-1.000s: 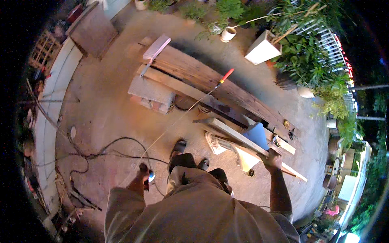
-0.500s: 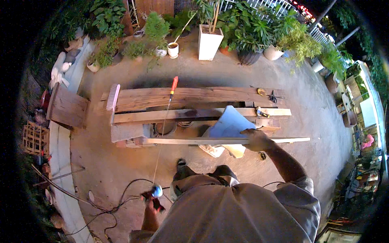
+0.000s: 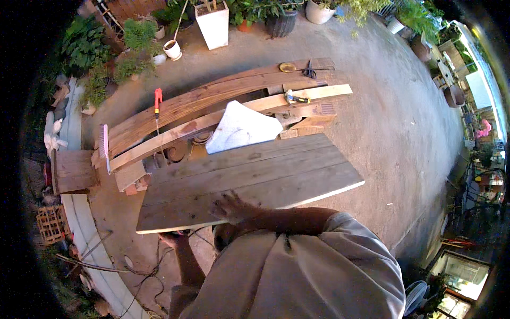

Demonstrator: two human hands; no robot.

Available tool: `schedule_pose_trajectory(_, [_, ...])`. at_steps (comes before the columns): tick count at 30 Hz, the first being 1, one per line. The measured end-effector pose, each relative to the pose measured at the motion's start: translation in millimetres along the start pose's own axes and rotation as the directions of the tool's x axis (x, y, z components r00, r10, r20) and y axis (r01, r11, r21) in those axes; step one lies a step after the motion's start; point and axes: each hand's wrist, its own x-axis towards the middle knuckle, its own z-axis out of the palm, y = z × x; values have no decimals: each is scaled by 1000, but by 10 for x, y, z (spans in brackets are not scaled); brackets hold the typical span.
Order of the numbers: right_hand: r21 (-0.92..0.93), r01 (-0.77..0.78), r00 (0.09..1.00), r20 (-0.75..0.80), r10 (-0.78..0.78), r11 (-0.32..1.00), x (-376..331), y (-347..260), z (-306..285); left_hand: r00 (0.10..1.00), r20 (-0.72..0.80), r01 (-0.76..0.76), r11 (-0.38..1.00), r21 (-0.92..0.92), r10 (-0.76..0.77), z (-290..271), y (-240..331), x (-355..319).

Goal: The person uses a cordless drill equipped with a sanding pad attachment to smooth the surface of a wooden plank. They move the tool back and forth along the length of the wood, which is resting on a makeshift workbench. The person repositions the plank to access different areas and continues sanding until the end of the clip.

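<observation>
A dark brown panel of several planks (image 3: 255, 173), with a pale front edge, lies tilted before my body. My right hand (image 3: 234, 206) rests flat on its upper face near the front edge, fingers spread. Below the panel's near left edge is my left hand (image 3: 174, 240), its fingers partly covered by the edge. It is closed around a dark thing that I cannot make out. Just beyond the panel, a whitish sheet or cloth (image 3: 241, 127) leans over the low wooden bench (image 3: 191, 114).
On the bench are a red-handled tool (image 3: 158, 101), a pink brush (image 3: 104, 146), a yellow-and-black tool (image 3: 296, 98), a yellow ring-shaped item (image 3: 287, 67) and a black clamp-like tool (image 3: 309, 69). Black cords (image 3: 151, 271) trail on the floor at left. Potted plants (image 3: 212, 24) line the back.
The panel, seen edge-on before, now shows its broad face. My right hand has moved left and nearer, from its far edge onto the face. My left hand has risen to the panel's near edge.
</observation>
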Motion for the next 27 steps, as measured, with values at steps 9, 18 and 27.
schedule_pose_trajectory(9, [303,-26,998,65,6,953,-60,-121,425,998,60,6,996,84,-11,-1016,-353,221])
schedule_pose_trajectory(18, [350,-74,989,145,24,934,10,167,872,981,130,149,989,-13,-146,-953,-753,438])
schedule_pose_trajectory(27, [-188,-782,617,-375,692,595,-287,2564,724,979,14,203,979,-3,-203,-900,-919,606])
